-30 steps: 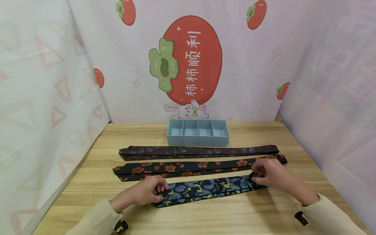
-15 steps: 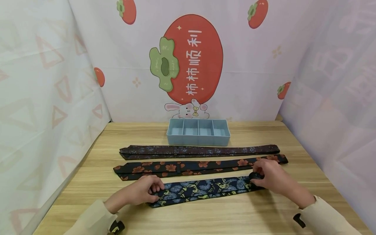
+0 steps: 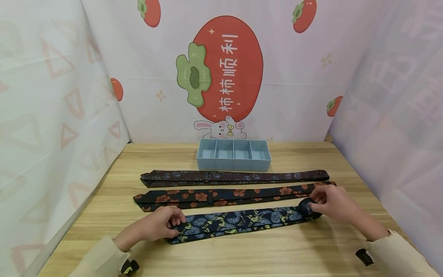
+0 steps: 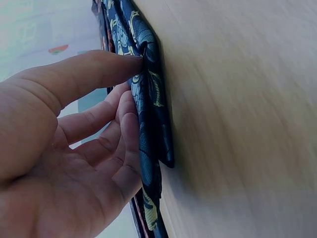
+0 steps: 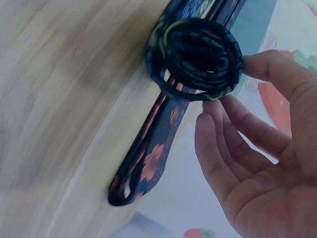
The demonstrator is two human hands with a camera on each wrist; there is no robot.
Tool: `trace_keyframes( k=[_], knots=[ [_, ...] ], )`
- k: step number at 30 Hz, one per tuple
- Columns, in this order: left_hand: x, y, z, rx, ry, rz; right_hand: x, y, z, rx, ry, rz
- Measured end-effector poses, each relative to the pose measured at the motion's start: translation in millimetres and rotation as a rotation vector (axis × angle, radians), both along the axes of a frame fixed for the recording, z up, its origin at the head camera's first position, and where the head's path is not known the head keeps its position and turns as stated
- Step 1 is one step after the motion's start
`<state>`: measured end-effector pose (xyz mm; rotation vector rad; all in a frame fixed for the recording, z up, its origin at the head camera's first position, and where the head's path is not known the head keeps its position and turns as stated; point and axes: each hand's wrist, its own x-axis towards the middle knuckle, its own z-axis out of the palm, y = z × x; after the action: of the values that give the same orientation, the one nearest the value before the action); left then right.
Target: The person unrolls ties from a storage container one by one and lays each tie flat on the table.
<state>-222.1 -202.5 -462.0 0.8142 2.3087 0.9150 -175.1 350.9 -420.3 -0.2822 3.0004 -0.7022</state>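
A navy necktie (image 3: pixel 238 222) with blue and yellow figures lies nearest the person, folded lengthwise, its right end coiled into a roll (image 5: pixel 203 59). My left hand (image 3: pixel 157 226) pinches the wide end; in the left wrist view the thumb (image 4: pixel 94 69) presses on the fabric and the fingers curl behind it. At the other end my right hand (image 3: pixel 333 204) holds the roll between thumb and fingers, the coil standing on edge. Just behind lies a black necktie with orange flowers (image 3: pixel 238 193), its right end partly hidden by the right hand.
A dark maroon necktie with small blue flowers (image 3: pixel 249 177) stretches across the wooden table (image 3: pixel 235 256) farther back. Behind it stands a light blue box (image 3: pixel 233 165) with several compartments. Printed white cloth (image 3: pixel 294 96) closes off the back and sides.
The left hand and the wide end of the navy necktie have shifted left. The right hand first drew slightly left, then moved right, and more of the roll shows beside its fingers.
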Motion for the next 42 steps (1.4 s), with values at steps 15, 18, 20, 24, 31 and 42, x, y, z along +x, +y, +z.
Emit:
trace_keyframes(
  k=[15, 18, 20, 24, 31, 42],
  knots=[
    [-1.2, -15.3, 0.4, 0.000, -0.024, 0.024, -3.2, 18, -1.1, 0.026, -0.034, -0.024],
    [-2.4, -16.5, 0.0, 0.007, -0.028, 0.013, -3.4, 9, 5.0, 0.036, -0.007, 0.004],
    [-3.2, -17.8, -0.3, 0.008, -0.013, -0.015, -3.3, 2, 7.7, 0.038, 0.001, 0.021],
    [-3.0, -17.6, 0.4, 0.015, -0.016, -0.018, -3.6, -12, 6.7, 0.048, 0.012, 0.058],
    [-6.2, -22.7, -10.0, 0.009, -0.040, 0.026, -5.4, -27, -5.6, 0.083, 0.047, 0.105],
    [-0.8, -30.4, 0.6, 0.024, -0.048, 0.035, -4.8, -27, -17.5, 0.122, 0.149, 0.106]
  ],
)
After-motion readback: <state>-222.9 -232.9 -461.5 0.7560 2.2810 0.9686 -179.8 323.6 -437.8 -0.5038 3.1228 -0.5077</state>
